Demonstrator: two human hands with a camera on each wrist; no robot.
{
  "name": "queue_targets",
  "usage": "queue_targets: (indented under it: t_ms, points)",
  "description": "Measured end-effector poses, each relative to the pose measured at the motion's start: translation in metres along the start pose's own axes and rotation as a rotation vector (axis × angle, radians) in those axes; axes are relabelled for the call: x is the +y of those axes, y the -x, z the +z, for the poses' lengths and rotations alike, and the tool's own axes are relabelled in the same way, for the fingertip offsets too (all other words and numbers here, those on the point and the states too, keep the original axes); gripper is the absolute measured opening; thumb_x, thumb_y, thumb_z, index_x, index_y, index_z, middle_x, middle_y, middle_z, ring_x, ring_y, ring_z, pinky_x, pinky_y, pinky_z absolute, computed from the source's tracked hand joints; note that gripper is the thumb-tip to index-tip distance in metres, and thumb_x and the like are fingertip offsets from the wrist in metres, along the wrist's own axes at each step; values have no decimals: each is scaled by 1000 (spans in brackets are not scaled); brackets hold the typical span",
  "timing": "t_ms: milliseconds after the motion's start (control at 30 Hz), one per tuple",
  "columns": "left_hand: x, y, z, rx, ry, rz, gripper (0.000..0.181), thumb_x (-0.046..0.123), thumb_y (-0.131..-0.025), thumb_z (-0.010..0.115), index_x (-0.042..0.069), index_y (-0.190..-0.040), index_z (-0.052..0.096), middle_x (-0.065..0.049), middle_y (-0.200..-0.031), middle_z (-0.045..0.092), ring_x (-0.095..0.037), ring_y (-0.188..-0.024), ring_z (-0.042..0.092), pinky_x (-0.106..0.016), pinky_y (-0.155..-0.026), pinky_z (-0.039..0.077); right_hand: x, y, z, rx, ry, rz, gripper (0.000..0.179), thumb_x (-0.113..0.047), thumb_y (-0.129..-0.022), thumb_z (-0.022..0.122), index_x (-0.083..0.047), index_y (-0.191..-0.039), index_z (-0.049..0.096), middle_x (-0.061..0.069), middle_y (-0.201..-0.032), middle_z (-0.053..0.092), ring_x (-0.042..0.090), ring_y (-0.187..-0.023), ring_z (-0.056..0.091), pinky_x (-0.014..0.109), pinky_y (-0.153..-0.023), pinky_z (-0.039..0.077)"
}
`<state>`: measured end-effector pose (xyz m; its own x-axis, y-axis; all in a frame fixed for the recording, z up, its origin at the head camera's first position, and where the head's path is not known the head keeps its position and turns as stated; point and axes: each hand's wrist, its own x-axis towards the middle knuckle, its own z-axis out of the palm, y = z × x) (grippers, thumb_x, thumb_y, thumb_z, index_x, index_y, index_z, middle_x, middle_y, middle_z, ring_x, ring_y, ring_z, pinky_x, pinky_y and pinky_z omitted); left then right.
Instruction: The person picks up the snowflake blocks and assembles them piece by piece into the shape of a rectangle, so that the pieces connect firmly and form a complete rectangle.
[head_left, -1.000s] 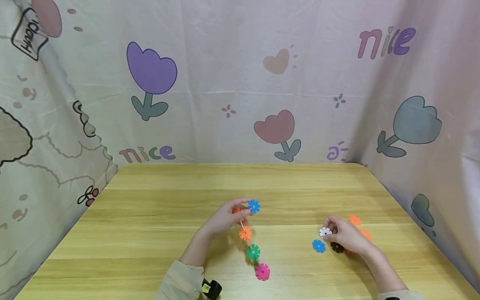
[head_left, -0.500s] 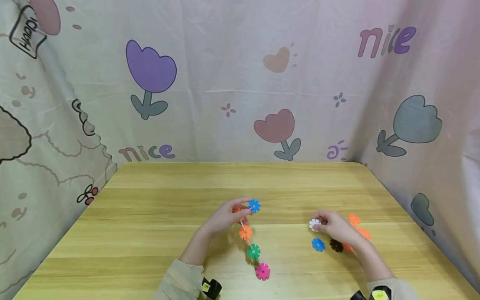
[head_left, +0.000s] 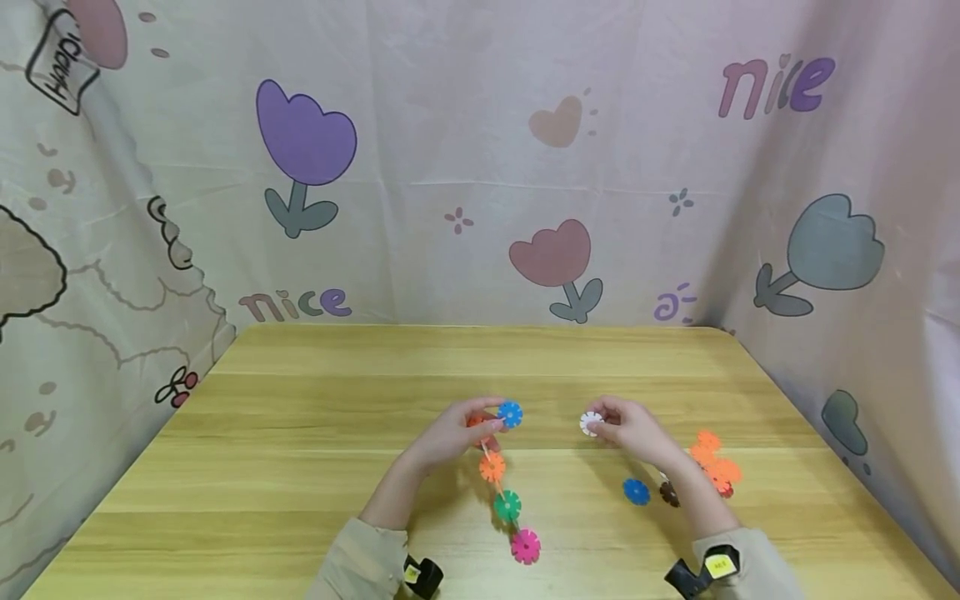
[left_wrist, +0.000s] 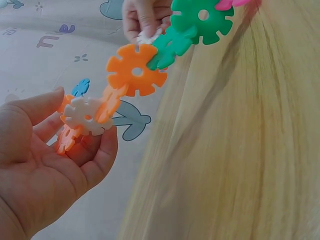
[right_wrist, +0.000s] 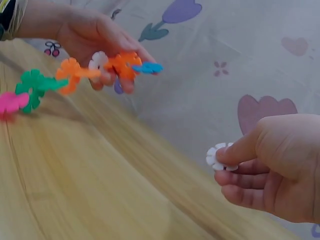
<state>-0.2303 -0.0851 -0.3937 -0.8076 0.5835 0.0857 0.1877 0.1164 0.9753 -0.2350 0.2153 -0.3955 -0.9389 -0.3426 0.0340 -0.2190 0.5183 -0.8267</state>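
Observation:
My left hand (head_left: 450,435) holds one end of a chain of notched plastic snowflake discs near the middle of the table. At that end a blue disc (head_left: 511,414) stands out past the fingertips. Down the chain come an orange disc (head_left: 492,467), a green disc (head_left: 507,506) and a pink disc (head_left: 526,547) at the lower end. In the left wrist view, a white disc (left_wrist: 82,112) and more orange ones sit at the fingers. My right hand (head_left: 630,429) pinches a loose white disc (right_wrist: 216,156) between thumb and fingers, to the right of the blue one and apart from it.
On the wooden table (head_left: 337,358), a loose blue disc (head_left: 637,492) lies below my right hand. A dark brown disc (head_left: 670,493) and several orange discs (head_left: 707,446) lie by the right forearm, which partly covers them. A patterned cloth (head_left: 435,108) hangs behind the table.
My right hand has carried the white disc leftward and away from the loose discs, toward the chain, uncovering more of the orange pile. My left hand and the chain have stayed nearly still.

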Motion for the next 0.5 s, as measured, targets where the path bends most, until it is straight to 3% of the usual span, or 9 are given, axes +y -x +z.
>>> queue_targets:
  t_ms: [233,367,500]
  points:
    - [1,1,0,-3,24,-10,40,14,-96,52,2,-134,47,-28,-113,56,-23,-78,63,-35,-78,52,-13,-16,17,15,-143,-40,19,-9,-90,60,5,-103,59,24,-82,59,27,-64,55,25,-51,45]
    - [1,2,1,8,19,-24,41,14,-96,52,3,-134,46,-27,-112,57,-21,-77,63,-35,-78,52,-21,-23,26,39,-171,-65,19,-14,-92,59,3,-101,62,20,-80,59,32,-66,55,29,-53,48]
    - [3,2,1,15,19,-33,40,15,-96,52,3,-133,47,-27,-110,57,-20,-76,63,-34,-78,51,-27,-29,35,37,-207,-94,23,-14,-93,57,6,-103,62,14,-83,63,28,-70,60,39,-61,53]
